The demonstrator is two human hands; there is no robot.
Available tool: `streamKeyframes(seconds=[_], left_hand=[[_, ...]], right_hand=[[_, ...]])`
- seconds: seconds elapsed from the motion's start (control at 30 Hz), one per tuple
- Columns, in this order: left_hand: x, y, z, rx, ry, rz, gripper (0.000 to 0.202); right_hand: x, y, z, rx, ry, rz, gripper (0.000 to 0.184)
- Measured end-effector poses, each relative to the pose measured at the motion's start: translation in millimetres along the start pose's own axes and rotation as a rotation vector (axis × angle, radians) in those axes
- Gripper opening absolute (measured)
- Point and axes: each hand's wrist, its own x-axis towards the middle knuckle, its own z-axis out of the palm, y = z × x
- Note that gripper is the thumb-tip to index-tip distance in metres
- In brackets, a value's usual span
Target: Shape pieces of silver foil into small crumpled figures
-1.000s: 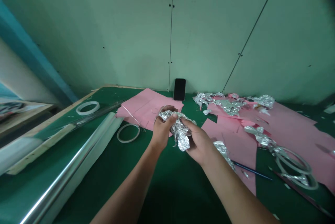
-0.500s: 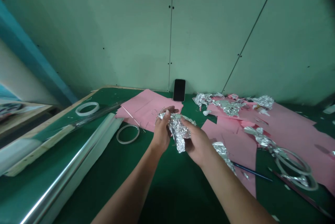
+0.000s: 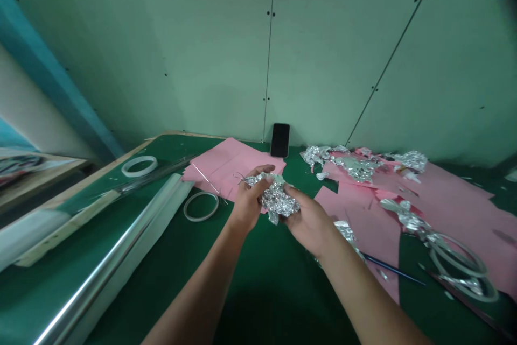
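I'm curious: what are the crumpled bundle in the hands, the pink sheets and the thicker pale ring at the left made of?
Crumpled bundle: most likely metal foil, shiny silver, with sharp creases and bright glints.
Pink sheets: apparently paper or thin card, matte, with flat faces and straight edges.
Pale ring: perhaps plastic, smooth and even; a roll of tape would look similar.

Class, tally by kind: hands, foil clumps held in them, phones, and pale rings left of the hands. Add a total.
Hands: 2 (left hand, right hand)
Held foil clump: 1
Phone: 1
Pale rings: 2 (far ring, near ring)
Total: 6
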Motion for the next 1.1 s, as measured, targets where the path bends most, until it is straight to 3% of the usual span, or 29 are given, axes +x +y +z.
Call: streamKeyframes(seconds=[0.23, 0.4, 0.6, 0.8, 1.1], left_hand=[[-1, -11, 8.6, -0.134, 0.133, -0.036, 0.038], [-1, -7, 6.6, -0.102, 0.168, 0.012, 0.037], [0, -5, 5.2, -0.039, 0.144, 0.098, 0.034], [0, -3, 5.1, -0.035, 0.017, 0.051, 0.029], [0, -1, 4.1, 0.029, -0.09, 0.076, 0.026]], right_hand=[[1, 7, 4, -0.068, -0.026, -0.179, 0.031], [2, 10, 0, -0.099, -0.017, -0.014, 0.028], [7, 8, -6, -0.065, 0.077, 0.005, 0.034], [7, 4, -3, 0.131, -0.066, -0.017, 0.032], [7, 8, -6, 0.126, -0.187, 0.049, 0.034]])
